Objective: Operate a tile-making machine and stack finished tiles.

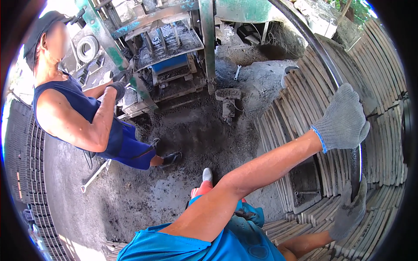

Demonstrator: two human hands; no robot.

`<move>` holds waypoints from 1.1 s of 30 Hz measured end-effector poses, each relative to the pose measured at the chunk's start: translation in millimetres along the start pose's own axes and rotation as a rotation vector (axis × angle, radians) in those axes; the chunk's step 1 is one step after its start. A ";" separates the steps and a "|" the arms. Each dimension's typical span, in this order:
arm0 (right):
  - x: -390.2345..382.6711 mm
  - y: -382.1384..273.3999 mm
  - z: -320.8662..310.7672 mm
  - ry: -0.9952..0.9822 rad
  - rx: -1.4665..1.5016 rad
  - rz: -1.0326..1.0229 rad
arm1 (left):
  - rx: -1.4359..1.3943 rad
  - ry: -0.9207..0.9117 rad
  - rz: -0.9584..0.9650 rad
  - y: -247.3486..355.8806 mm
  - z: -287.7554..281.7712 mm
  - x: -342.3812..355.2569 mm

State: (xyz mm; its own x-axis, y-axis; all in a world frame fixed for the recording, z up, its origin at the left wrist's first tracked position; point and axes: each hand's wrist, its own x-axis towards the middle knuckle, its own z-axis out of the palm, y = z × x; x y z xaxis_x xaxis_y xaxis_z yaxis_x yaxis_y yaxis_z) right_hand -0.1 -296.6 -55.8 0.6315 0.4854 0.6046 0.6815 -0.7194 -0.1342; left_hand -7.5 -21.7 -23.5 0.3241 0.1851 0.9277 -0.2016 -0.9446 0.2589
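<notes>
Both gloved hands grip the curved black bar (344, 82) beside the stacked boards (383, 130), left hand (344, 119) above, right hand (350, 213) lower, apparently closed around it; no board is lifted yet.

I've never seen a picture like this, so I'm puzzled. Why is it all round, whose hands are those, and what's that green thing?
The camera sits on a person's head and looks down, and its wide lens bends the picture round. The left hand, in a grey glove, grips a curved black bar. The right hand, gloved too, touches the bar lower down. Stacked boards stand around them. Another person stands by a green metal machine on the dirty grey ground.
</notes>
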 end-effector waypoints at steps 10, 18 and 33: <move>6.0 -20.4 -6.0 0.004 -0.058 -0.046 | 0.016 0.030 0.009 -2.0 4.5 -4.0; 3.7 -13.1 -1.0 0.098 -0.086 -0.125 | -0.030 0.039 0.000 -2.8 9.2 -5.4; -17.7 19.8 33.6 0.425 0.131 0.140 | -0.026 0.070 -0.005 -5.1 20.0 -5.7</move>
State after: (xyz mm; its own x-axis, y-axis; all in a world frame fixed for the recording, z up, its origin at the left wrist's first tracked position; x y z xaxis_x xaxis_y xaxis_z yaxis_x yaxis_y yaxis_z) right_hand 14.7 -302.7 -95.5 0.5314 0.1218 0.8383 0.6588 -0.6815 -0.3186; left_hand 10.1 -23.4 -35.5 0.2598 0.2094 0.9427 -0.2239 -0.9366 0.2697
